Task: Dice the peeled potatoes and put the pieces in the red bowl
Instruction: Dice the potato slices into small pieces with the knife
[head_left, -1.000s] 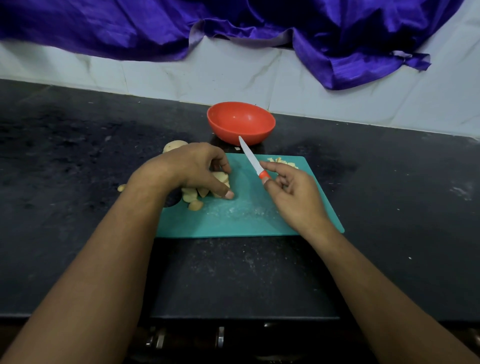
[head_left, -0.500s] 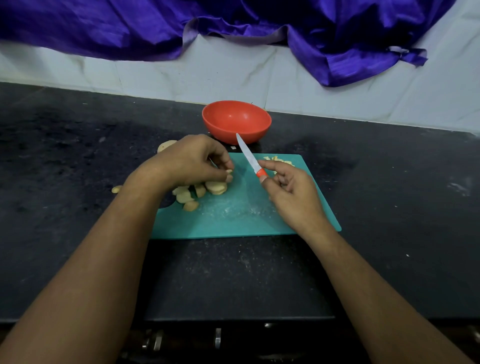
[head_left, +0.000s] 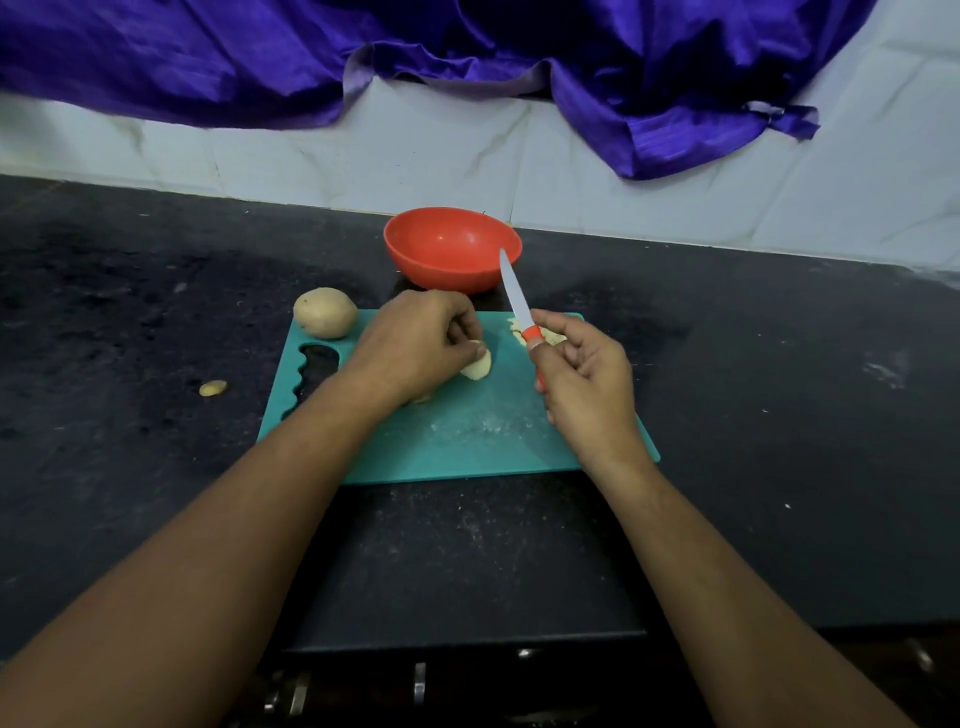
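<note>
On the teal cutting board (head_left: 467, 441) my left hand (head_left: 415, 345) pinches a pale potato slice (head_left: 478, 366) between thumb and fingers; other slices lie hidden under the hand. My right hand (head_left: 582, 379) grips a small knife (head_left: 517, 296) by its orange handle, the white blade pointing up and away toward the red bowl (head_left: 452, 249). The bowl stands just behind the board and looks empty. A whole potato (head_left: 324, 312) rests at the board's far left corner. A small heap of cut pieces (head_left: 519, 332) lies behind the knife hand.
A loose potato bit (head_left: 213, 387) lies on the black counter (head_left: 130, 338) left of the board. White tiled wall (head_left: 363, 156) runs behind, with purple cloth (head_left: 467, 47) hanging over it. The counter's front edge is just below the board.
My left hand has lifted a slice and drawn right, uncovering the whole potato. The knife blade tilted more upright. The view shifted.
</note>
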